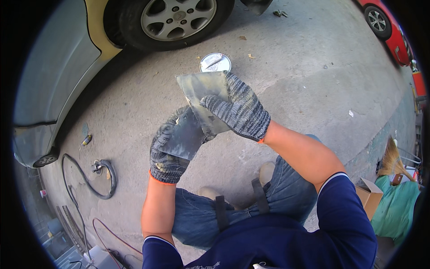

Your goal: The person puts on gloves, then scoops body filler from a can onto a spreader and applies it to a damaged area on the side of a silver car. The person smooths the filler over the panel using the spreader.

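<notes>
My left hand (169, 165), in a grey-and-black knit work glove, grips a dark flat spreader plate (184, 136). A larger, dull metal spreader plate (203, 85) is held in my gloved right hand (243, 109), with the thumb across its face. The two plates meet or overlap along their edges; whether they press together I cannot tell. Pale smears mark the larger plate. Just beyond it on the concrete stands a round can (225, 64), with a white tube (212, 61) on its lid. My left fingers are mostly hidden behind the dark plate.
A car body (60, 67) with a yellowish wheel arch (97, 27) and a tyre (134, 33) stands ahead and left. A black hose (112, 181) lies on the floor at left. A cardboard box (369, 198) and a straw broom (391, 156) are at right.
</notes>
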Demonstrator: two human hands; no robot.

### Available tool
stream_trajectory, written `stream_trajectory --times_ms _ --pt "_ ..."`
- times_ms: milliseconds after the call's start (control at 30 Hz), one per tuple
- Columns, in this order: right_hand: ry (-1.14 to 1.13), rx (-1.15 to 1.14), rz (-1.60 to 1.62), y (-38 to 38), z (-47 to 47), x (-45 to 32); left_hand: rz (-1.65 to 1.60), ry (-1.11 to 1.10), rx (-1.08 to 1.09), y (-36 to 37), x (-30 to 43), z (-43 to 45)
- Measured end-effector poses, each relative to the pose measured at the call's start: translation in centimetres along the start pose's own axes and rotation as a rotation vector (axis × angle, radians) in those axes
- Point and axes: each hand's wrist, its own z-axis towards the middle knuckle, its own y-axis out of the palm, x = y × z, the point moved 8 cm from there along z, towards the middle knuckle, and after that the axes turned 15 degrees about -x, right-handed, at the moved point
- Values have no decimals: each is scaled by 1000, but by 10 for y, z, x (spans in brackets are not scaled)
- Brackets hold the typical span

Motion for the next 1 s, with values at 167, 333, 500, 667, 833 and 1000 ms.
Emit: stream_trajectory --times_ms 167,333,500,667,833,1000 --pt "109 40 15 3 -4 12 180 108 -18 13 -3 8" --pt "-102 -80 -48 32 -14 -16 887 -116 209 -3 0 -1" --pt "-66 -456 -55 67 -23 -36 165 83 -28 -2 -5 -19" --pt "283 -136 173 23 -9 -16 -149 151 3 -11 -15 -31" --pt "11 -412 -60 54 -12 -46 -105 261 -131 -10 -4 -27" --pt "79 -315 107 39 -7 -47 -188 192 21 -10 -17 -28"
